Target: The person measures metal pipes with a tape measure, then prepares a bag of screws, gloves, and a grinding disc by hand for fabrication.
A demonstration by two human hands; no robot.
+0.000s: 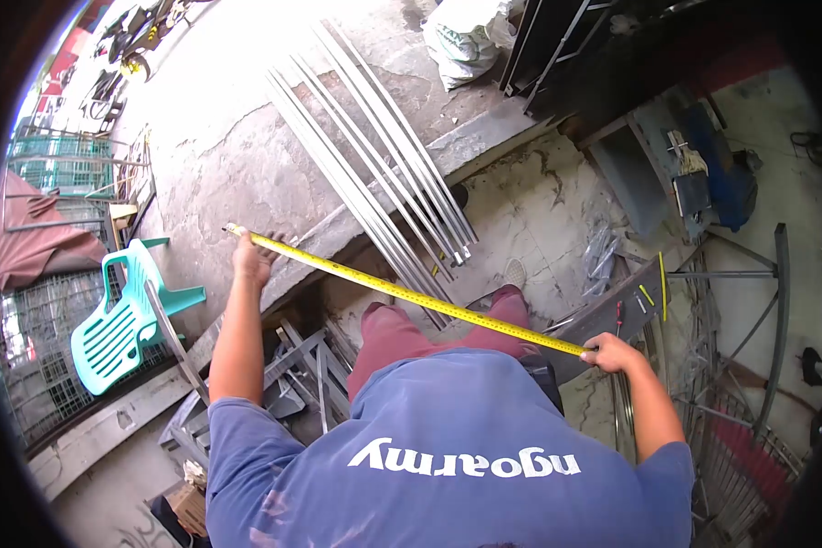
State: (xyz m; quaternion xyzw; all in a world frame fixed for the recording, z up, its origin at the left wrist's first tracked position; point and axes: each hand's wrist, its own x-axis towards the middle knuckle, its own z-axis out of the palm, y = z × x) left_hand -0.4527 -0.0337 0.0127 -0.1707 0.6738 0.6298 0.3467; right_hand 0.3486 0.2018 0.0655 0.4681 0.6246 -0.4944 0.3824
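Observation:
A yellow tape measure (411, 297) is stretched out in front of my body, sloping down from left to right. My left hand (254, 260) holds its far-left end, with the tape pinched near the thumb and some fingers spread. At the other end, my right hand (614, 353) is closed around the tape; whether the case is inside the fist is hidden. Beyond the tape lie several long silver metal tubes (374, 137), their near ends reaching past the concrete edge. The tape passes over my legs and above the tubes' lower ends.
A turquoise plastic chair (119, 333) stands at the left, beside wire mesh panels (50, 338). Metal frame pieces (315, 365) lie near my left side. A dark bench (603, 315) at my right bears small tools. A white sack (466, 41) sits on the raised concrete floor (219, 155).

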